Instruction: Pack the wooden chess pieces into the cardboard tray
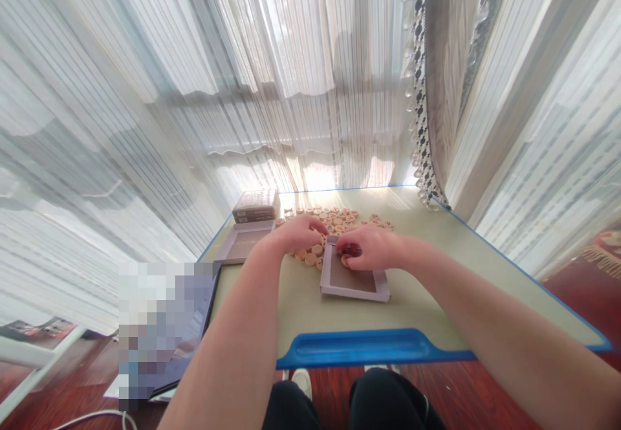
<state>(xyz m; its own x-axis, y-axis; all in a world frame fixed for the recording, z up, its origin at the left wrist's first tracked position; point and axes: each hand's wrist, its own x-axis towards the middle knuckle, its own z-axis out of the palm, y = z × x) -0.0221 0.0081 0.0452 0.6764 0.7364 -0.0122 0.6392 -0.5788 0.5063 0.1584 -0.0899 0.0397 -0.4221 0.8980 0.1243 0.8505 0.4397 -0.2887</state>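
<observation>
R hand (371,247) inside box (356,293) edges; tbl (431,233) room R

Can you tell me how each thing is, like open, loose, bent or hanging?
Round pieces: loose, spread out.
Left hand: fingers bent, at the round pieces.
Near tray: open on top.
Right hand: fingers curled, inside the near tray; its grip is hard to see.
Left tray: open on top, lying flat.
Brown stack: lying flat.
Sheer curtain: hanging down.

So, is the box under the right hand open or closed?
Open: the inside of the shallow box shows uncovered beneath the right hand.
</observation>
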